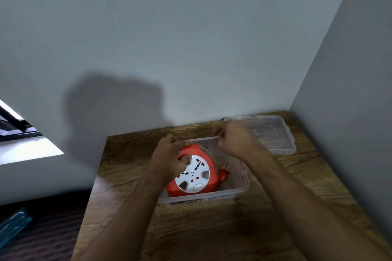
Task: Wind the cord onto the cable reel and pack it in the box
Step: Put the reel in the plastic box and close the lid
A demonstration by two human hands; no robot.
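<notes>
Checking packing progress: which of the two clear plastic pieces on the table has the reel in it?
The nearer, deeper box, with the orange cable reel inside. The lid lies behind it by the wall, shallow and holding nothing.

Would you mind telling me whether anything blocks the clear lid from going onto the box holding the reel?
Yes: both hands are over the clear plastic box. The left hand grips the orange-and-white cable reel; the right hand hovers at the far rim. The clear plastic lid lies behind.

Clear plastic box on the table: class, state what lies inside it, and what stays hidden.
Inside the clear box sits the orange cable reel, held by the left hand, with its orange plug beside it. The box floor beneath the reel is covered.
</notes>
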